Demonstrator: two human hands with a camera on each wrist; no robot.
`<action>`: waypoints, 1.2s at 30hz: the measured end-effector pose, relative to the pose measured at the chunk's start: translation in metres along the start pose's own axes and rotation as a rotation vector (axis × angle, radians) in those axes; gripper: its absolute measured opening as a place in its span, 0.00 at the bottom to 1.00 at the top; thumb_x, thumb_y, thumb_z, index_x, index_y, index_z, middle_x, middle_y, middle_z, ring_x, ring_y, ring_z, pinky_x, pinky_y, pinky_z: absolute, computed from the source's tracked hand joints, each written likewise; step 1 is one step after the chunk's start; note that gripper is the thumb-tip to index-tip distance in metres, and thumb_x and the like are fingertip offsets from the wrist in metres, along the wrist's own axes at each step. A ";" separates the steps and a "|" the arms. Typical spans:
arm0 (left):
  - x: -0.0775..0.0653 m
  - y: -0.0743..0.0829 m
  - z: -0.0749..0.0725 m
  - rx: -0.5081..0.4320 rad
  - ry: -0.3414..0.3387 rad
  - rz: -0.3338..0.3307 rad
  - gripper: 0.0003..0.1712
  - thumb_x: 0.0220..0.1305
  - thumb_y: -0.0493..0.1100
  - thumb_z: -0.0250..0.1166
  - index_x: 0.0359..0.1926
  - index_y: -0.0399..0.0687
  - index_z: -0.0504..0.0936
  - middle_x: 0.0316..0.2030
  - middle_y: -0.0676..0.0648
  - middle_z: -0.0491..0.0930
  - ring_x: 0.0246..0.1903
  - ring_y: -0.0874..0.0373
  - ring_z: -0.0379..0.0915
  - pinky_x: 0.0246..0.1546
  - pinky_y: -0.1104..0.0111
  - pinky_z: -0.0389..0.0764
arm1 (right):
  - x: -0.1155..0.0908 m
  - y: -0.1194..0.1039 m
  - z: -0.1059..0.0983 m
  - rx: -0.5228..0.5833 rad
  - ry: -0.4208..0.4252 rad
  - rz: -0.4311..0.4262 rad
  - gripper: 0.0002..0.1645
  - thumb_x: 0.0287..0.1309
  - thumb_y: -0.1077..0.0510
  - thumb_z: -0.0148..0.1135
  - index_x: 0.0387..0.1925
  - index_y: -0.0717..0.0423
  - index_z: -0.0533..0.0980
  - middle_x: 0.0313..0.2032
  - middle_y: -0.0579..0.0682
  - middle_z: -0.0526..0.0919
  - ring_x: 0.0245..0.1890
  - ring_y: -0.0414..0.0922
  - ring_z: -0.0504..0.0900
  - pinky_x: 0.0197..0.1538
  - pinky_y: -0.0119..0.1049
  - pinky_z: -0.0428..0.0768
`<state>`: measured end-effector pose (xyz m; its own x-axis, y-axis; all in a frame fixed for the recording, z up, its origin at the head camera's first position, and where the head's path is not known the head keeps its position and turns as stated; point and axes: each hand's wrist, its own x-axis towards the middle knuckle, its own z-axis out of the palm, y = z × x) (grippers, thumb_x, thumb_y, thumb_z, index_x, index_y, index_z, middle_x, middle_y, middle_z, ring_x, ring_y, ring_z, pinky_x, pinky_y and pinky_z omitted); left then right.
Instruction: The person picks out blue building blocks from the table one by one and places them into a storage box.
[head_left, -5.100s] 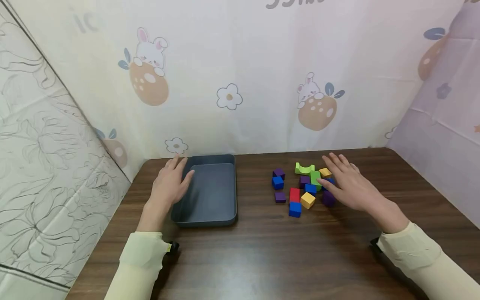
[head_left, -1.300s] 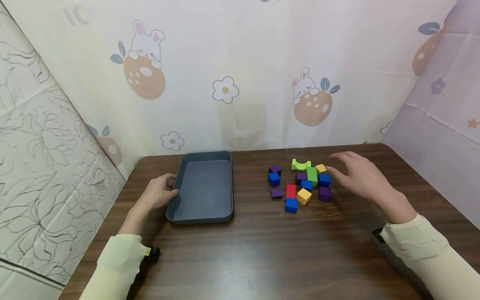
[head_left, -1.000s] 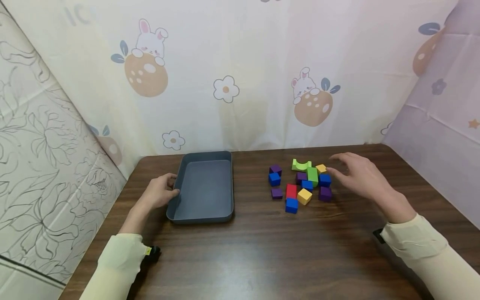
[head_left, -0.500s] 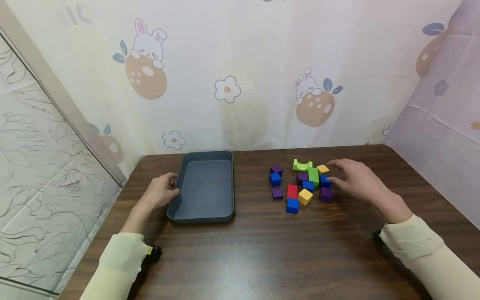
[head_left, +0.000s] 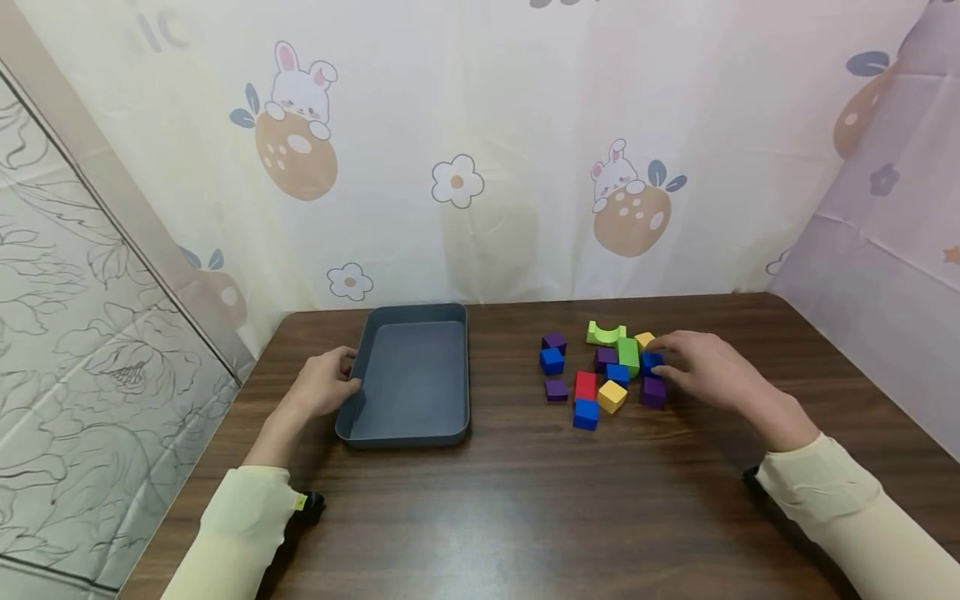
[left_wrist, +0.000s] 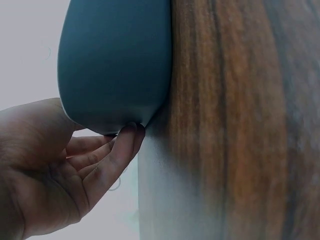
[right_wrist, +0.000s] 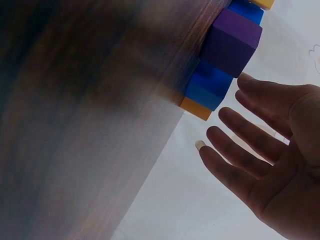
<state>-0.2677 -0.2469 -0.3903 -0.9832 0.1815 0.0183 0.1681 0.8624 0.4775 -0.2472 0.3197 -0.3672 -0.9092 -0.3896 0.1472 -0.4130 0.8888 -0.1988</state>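
My left hand (head_left: 321, 385) grips the left wall of the dark grey rectangular tray (head_left: 412, 379), thumb over the rim. In the left wrist view the fingers (left_wrist: 107, 170) bend against the tray's outer wall, low down. Over at the right edge of the block group, my right hand (head_left: 708, 371) hovers with loosely bent fingers that hold nothing. Its fingertips overlap a blue block (head_left: 650, 363), beside a yellow block (head_left: 644, 340) and a purple block (head_left: 653, 392). The right wrist view has the thumb close to the purple block (right_wrist: 232, 42) and the fingers spread apart.
Around the group are a green arch (head_left: 606, 334), a green block (head_left: 628, 357), a red block (head_left: 586, 385), a front yellow block (head_left: 612, 397) and several other blue and purple blocks. A patterned curtain (head_left: 525, 225) stands behind the wooden table (head_left: 480, 517).
Earlier the left hand was spread open above the tray's left side; it has come down and taken hold of the wall. The right hand has lowered and moved slightly left toward the blocks.
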 end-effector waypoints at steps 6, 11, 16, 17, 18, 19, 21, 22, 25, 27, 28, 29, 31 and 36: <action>-0.001 0.002 0.000 0.003 0.005 0.003 0.29 0.61 0.36 0.62 0.62 0.28 0.71 0.40 0.34 0.84 0.31 0.51 0.79 0.35 0.54 0.82 | 0.000 0.000 0.001 -0.014 -0.024 -0.002 0.20 0.57 0.59 0.69 0.51 0.63 0.82 0.48 0.64 0.85 0.49 0.59 0.80 0.50 0.64 0.78; -0.004 0.004 -0.001 0.000 0.002 0.002 0.29 0.62 0.35 0.62 0.63 0.27 0.70 0.43 0.31 0.83 0.33 0.49 0.81 0.36 0.53 0.83 | 0.000 0.000 0.001 -0.019 -0.031 -0.024 0.20 0.58 0.59 0.69 0.51 0.63 0.82 0.48 0.64 0.85 0.49 0.59 0.81 0.49 0.64 0.78; -0.005 0.006 -0.002 -0.004 -0.002 -0.004 0.29 0.63 0.35 0.62 0.63 0.27 0.70 0.44 0.30 0.83 0.36 0.47 0.81 0.38 0.52 0.83 | -0.001 0.000 -0.001 -0.017 -0.037 -0.009 0.19 0.58 0.59 0.68 0.50 0.62 0.83 0.47 0.64 0.86 0.48 0.59 0.81 0.48 0.63 0.79; -0.005 0.006 -0.002 -0.004 -0.002 -0.005 0.29 0.63 0.35 0.62 0.63 0.27 0.70 0.44 0.31 0.83 0.36 0.47 0.80 0.39 0.51 0.83 | -0.001 0.000 -0.001 -0.015 -0.041 -0.003 0.18 0.58 0.58 0.68 0.50 0.62 0.83 0.47 0.64 0.86 0.48 0.59 0.81 0.48 0.64 0.79; -0.005 0.006 -0.002 -0.005 -0.002 -0.007 0.29 0.63 0.35 0.62 0.63 0.27 0.70 0.44 0.31 0.82 0.36 0.46 0.80 0.39 0.51 0.83 | -0.001 0.000 -0.002 -0.011 -0.045 0.002 0.18 0.59 0.58 0.68 0.50 0.62 0.83 0.47 0.64 0.86 0.47 0.59 0.81 0.48 0.64 0.79; -0.005 0.006 -0.002 -0.005 -0.002 -0.008 0.29 0.63 0.35 0.62 0.63 0.27 0.70 0.44 0.31 0.83 0.36 0.47 0.80 0.39 0.52 0.83 | -0.001 0.001 -0.002 -0.007 -0.049 0.007 0.18 0.59 0.58 0.68 0.50 0.61 0.83 0.47 0.64 0.86 0.47 0.59 0.82 0.47 0.64 0.79; -0.005 0.007 -0.002 -0.005 -0.004 -0.010 0.29 0.63 0.35 0.62 0.63 0.27 0.70 0.45 0.31 0.82 0.37 0.46 0.80 0.39 0.51 0.83 | -0.001 0.002 -0.003 -0.004 -0.052 0.016 0.18 0.58 0.58 0.68 0.49 0.61 0.84 0.47 0.64 0.86 0.46 0.58 0.82 0.47 0.63 0.80; -0.004 0.006 -0.002 -0.005 -0.006 -0.009 0.29 0.63 0.35 0.62 0.63 0.27 0.70 0.45 0.30 0.82 0.37 0.46 0.80 0.39 0.51 0.83 | -0.002 0.002 -0.003 -0.003 -0.053 0.019 0.18 0.58 0.58 0.68 0.49 0.61 0.84 0.46 0.64 0.86 0.46 0.58 0.82 0.46 0.63 0.80; -0.004 0.006 -0.003 -0.004 -0.009 -0.012 0.29 0.63 0.35 0.61 0.64 0.27 0.70 0.45 0.30 0.82 0.36 0.47 0.80 0.39 0.52 0.83 | -0.001 0.003 -0.004 0.005 -0.056 0.023 0.18 0.57 0.57 0.69 0.48 0.61 0.84 0.46 0.63 0.86 0.44 0.57 0.83 0.45 0.62 0.81; -0.003 0.006 -0.004 -0.005 -0.012 -0.013 0.29 0.63 0.35 0.61 0.64 0.27 0.70 0.45 0.30 0.82 0.36 0.47 0.80 0.38 0.52 0.83 | -0.001 0.003 -0.005 0.013 -0.060 0.024 0.18 0.57 0.57 0.69 0.48 0.62 0.83 0.46 0.63 0.86 0.44 0.56 0.83 0.45 0.62 0.81; -0.003 0.005 -0.004 -0.006 -0.013 -0.014 0.29 0.63 0.35 0.61 0.64 0.27 0.70 0.45 0.30 0.82 0.36 0.47 0.80 0.38 0.52 0.83 | 0.000 0.003 -0.005 0.018 -0.062 0.025 0.18 0.57 0.58 0.69 0.49 0.62 0.83 0.46 0.63 0.86 0.44 0.56 0.82 0.45 0.62 0.81; -0.003 0.005 -0.004 -0.008 -0.015 -0.015 0.29 0.63 0.35 0.61 0.64 0.28 0.70 0.45 0.30 0.82 0.36 0.47 0.80 0.38 0.52 0.82 | 0.000 0.002 -0.005 0.025 -0.064 0.024 0.19 0.57 0.58 0.69 0.49 0.62 0.83 0.46 0.63 0.86 0.44 0.56 0.82 0.45 0.62 0.81; -0.003 0.006 -0.005 -0.012 -0.019 -0.014 0.29 0.63 0.35 0.61 0.64 0.27 0.70 0.45 0.30 0.82 0.35 0.48 0.80 0.38 0.52 0.82 | 0.000 0.002 -0.005 0.038 -0.069 0.022 0.19 0.57 0.59 0.69 0.50 0.63 0.82 0.47 0.63 0.86 0.45 0.57 0.82 0.46 0.62 0.81; -0.002 0.006 -0.006 -0.018 -0.026 -0.018 0.29 0.63 0.35 0.62 0.63 0.28 0.70 0.45 0.31 0.83 0.36 0.48 0.80 0.38 0.52 0.82 | 0.000 0.003 -0.005 0.071 -0.073 0.015 0.20 0.57 0.61 0.69 0.51 0.64 0.81 0.47 0.64 0.85 0.45 0.58 0.82 0.45 0.62 0.81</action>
<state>-0.2655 -0.2454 -0.3822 -0.9838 0.1786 -0.0131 0.1490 0.8570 0.4933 -0.2480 0.3241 -0.3628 -0.9157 -0.3953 0.0727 -0.3997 0.8762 -0.2693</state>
